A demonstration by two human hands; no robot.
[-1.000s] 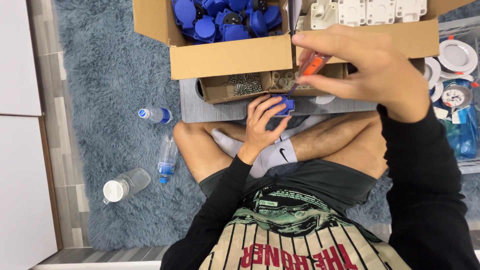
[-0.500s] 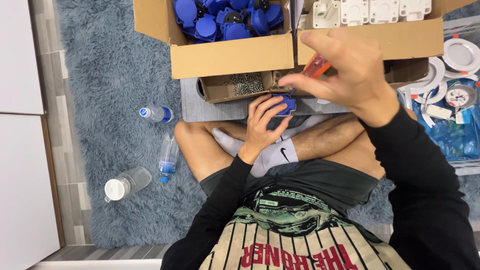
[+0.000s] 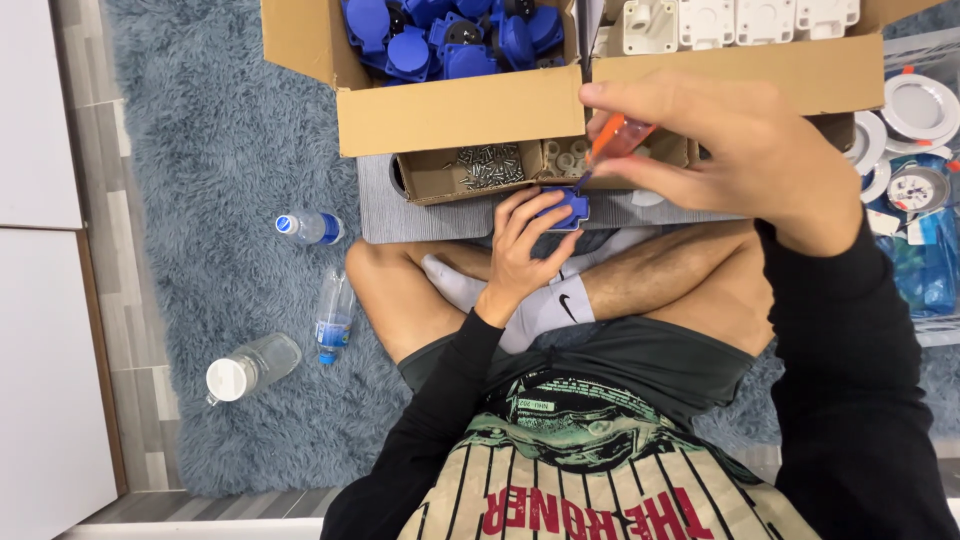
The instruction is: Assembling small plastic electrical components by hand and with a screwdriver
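**Seated assembly on a grey-blue rug: screwdriver over a blue part**

A shaggy rug [image 3: 200, 200] fills the left of the frame; cardboard boxes line the top edge. At centre, the left hand [image 3: 520, 250] closes its fingers around a blue plastic part [image 3: 566, 208], held above the crossed legs. The right hand [image 3: 730, 150], upper right, pinches an orange-handled screwdriver [image 3: 615, 140], tip angled down onto the part. Likely risks: the tip may slip off and jab the left fingers, or a loose screw may drop into the rug pile near the tray of screws [image 3: 485, 165]. Compared with a second ago, the right hand sits slightly lower and the tip nearer the part; the three bottles [image 3: 310, 228] are unmoved.
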